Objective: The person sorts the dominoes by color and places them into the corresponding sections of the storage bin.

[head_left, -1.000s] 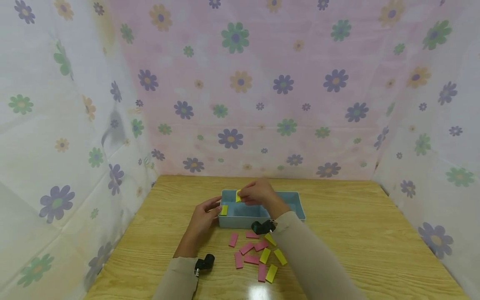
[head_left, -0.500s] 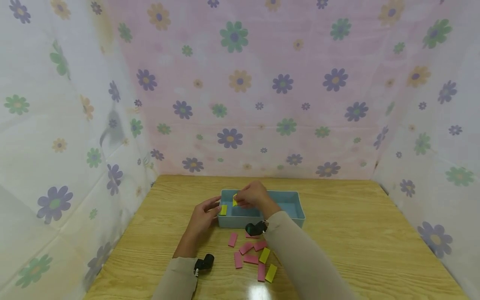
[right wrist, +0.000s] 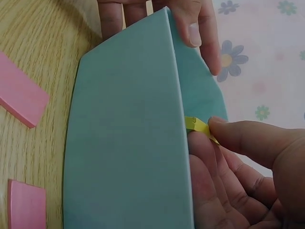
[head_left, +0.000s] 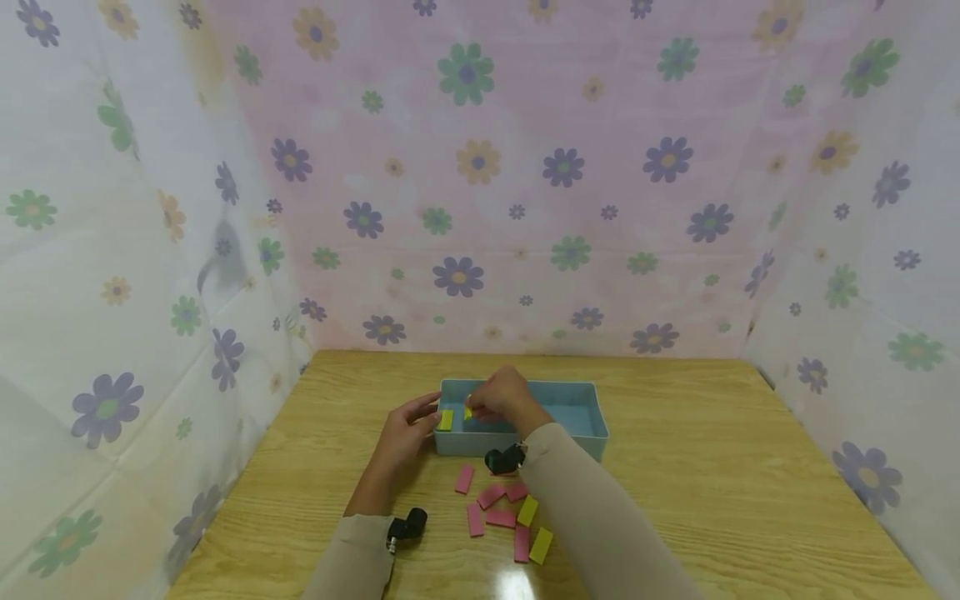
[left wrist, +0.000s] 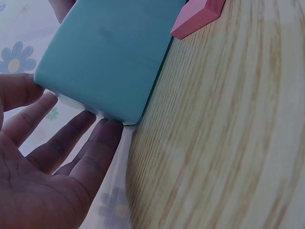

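The blue-green bin (head_left: 453,444) stands on the wooden table (head_left: 697,475) with its long side toward the person, and this position seems chosen so that its open top is easy to reach. The left hand (head_left: 405,432) grips the bin's left end, the thumb hooked over the rim and the other fingers spread against the outside; I judge that this keeps the bin from sliding. The right hand (head_left: 504,396) pinches one yellow tile (right wrist: 195,125) between thumb and fingertips, inside the bin near its left part; whether the tile touches the floor I cannot tell. Another yellow tile (head_left: 446,420) is inside at the left end, close to the left thumb. The pink tiles (head_left: 501,518) and two loose yellow tiles (head_left: 542,546) lie scattered before the bin, probably to be within short reach. As for pose, the right forearm (head_left: 600,508) comes diagonally over the table, with the hand bent downward past the front rim, while the left forearm (head_left: 351,546) approaches low from the side.
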{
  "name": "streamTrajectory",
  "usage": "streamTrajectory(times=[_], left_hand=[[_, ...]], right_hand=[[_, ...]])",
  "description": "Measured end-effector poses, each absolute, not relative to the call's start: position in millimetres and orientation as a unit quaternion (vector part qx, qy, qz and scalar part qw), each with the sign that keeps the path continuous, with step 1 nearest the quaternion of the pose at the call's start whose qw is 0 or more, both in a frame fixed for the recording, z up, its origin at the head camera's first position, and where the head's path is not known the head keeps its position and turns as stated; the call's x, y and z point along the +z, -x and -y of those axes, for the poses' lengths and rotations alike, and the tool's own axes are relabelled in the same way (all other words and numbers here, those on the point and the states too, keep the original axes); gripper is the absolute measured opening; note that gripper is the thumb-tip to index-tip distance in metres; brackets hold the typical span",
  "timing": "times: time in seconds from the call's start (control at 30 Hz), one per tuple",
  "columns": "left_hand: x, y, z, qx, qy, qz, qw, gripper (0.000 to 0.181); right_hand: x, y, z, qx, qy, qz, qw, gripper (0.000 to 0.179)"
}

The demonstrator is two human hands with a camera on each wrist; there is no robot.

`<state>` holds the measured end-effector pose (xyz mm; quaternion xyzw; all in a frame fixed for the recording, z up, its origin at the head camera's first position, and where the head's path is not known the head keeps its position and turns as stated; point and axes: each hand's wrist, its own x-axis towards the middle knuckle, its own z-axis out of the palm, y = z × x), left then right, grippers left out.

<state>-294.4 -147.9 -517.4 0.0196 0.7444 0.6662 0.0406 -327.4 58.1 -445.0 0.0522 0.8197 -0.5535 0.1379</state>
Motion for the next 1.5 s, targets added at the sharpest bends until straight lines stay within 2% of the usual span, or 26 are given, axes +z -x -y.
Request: streamTrajectory(times=[0.87,0.97,1.17,1.5], left_hand=[[-515,293,148,0.678,-0.031,-0.734,0.039,0.044],[-515,293,148,0.677,-0.027,-0.735,0.041,0.044],[-514,293,147,0.678,-0.031,-0.734,0.041,0.043],[-515,292,149,0.677,-0.04,-0.735,0.032,0.042]], right_hand=[[-444,330,-52,-0.543,-0.067,-0.826,0.133,0.007],[-444,331,-52,-0.528,-0.068,-0.835,0.139,0.017],[-443,332,-52,-0.492,-0.073,-0.849,0.177,0.053],[-447,328,-41,-0.473,-0.052,-0.856,0.204,0.07]])
